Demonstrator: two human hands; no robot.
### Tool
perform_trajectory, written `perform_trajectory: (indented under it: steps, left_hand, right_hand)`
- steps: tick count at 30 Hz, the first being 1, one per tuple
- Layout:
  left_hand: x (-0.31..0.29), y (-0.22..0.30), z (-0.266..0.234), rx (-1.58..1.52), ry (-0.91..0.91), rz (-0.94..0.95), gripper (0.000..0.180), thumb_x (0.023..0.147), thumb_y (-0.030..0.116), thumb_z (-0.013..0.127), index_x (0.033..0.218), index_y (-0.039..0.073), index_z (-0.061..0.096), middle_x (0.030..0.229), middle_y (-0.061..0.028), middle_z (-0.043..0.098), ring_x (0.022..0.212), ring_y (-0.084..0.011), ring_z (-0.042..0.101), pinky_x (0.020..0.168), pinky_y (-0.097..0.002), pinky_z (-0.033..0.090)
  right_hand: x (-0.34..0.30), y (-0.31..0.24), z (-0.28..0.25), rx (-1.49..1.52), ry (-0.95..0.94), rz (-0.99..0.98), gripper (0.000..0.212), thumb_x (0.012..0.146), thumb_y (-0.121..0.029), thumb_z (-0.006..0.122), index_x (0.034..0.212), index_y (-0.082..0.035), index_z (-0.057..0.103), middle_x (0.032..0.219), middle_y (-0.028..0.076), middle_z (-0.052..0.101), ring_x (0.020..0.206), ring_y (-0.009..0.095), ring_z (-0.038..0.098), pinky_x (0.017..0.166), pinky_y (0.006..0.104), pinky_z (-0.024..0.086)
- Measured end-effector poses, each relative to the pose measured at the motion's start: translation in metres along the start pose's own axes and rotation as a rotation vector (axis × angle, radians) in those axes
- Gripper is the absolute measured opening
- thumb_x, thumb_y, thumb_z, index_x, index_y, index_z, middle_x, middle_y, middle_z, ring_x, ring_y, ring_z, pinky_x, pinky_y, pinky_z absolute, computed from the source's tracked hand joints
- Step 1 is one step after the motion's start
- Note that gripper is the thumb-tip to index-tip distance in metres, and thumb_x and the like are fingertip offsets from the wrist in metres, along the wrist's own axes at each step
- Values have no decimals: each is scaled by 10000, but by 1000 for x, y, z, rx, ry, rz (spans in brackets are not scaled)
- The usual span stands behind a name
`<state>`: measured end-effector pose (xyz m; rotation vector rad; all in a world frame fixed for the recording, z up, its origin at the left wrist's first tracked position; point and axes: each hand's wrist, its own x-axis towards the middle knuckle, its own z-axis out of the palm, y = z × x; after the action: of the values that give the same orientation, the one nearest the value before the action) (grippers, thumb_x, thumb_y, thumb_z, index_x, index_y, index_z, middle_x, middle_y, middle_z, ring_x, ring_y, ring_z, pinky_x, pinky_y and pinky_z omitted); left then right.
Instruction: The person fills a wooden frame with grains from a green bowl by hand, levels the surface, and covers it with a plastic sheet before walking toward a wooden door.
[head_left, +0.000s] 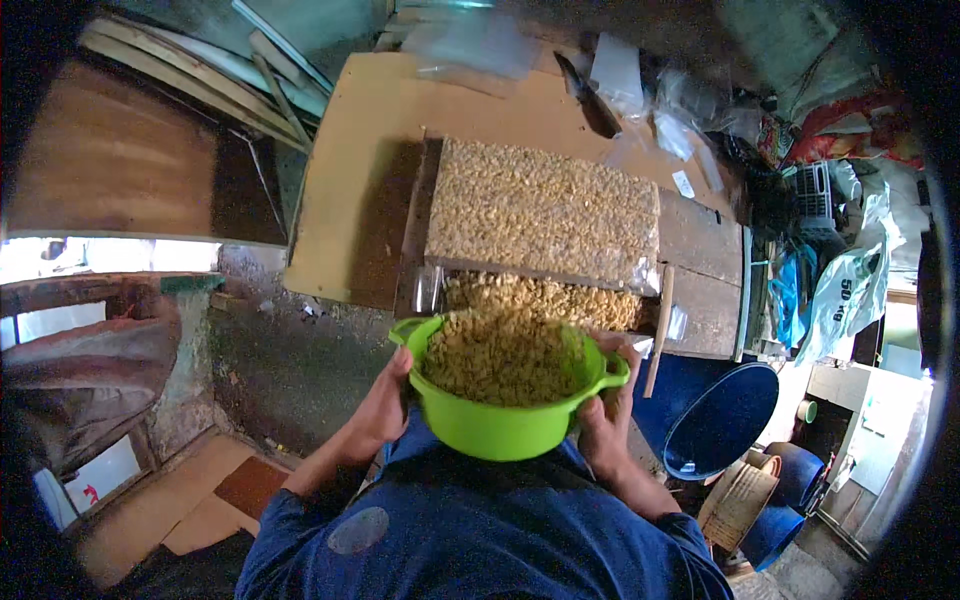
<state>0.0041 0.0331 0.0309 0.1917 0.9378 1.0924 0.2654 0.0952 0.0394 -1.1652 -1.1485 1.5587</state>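
My left hand (383, 402) and my right hand (608, 425) are closed around opposite sides of a bright green two-handled basin (495, 428), near its handles. The basin is tilted away from me at the table's near edge. Pale yellow beans, like soybeans, (500, 368) lie in it and spill over its far rim. They meet a loose strip of the same beans (540, 297) on the table. Just beyond lies a flat rectangular slab of packed beans (545, 210), with clear plastic at its near edge. The fingers under the basin are partly hidden.
A narrow wooden stick (660, 330) lies right of the beans, across the table edge. Farther back are a knife (588, 98) and clear plastic sheets (470, 50) on the brown tabletop (345, 160). A large blue drum (722, 420) stands at the right; wood planks (200, 75) lean far left.
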Motion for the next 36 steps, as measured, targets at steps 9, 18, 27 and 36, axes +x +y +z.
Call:
perform_trajectory:
  steps: [9, 18, 27, 36]
  left_hand:
    - [12, -14, -9, -35, -52, -11, 799, 975, 614, 443, 1512, 41, 298, 1493, -132, 435, 1353, -257, 453, 1149, -426, 340]
    - [14, -23, 4, -64, -151, -30, 776, 970, 570, 493, 1509, 42, 309, 1511, -127, 416, 1379, -257, 422, 1155, -428, 316]
    - [-12, -8, -9, 364, -88, 218, 612, 920, 316, 585, 1455, 74, 411, 1410, -124, 526, 1295, -263, 518, 1077, -412, 411]
    - [-70, -12, -30, 28, 227, 280, 771, 790, 68, 530, 1518, 101, 277, 1416, -168, 480, 1259, -335, 538, 1013, -492, 491]
  right_hand:
    - [0, 9, -7, -64, 12, -35, 1002, 787, -513, 783, 1442, -31, 198, 1397, 169, 405, 1300, 277, 415, 1096, 427, 341]
    - [-10, -10, -21, -160, 41, -49, 1011, 778, -640, 734, 1439, -72, 221, 1462, 228, 344, 1353, 336, 379, 1131, 485, 294]
    - [-17, 13, -28, -38, -72, -156, 1070, 747, -598, 777, 1433, 19, 236, 1471, 226, 345, 1370, 336, 355, 1129, 492, 307]
    - [6, -28, 48, -318, -468, -179, 537, 929, -300, 657, 1298, 65, 519, 1332, 274, 523, 1279, 407, 486, 1100, 452, 360]
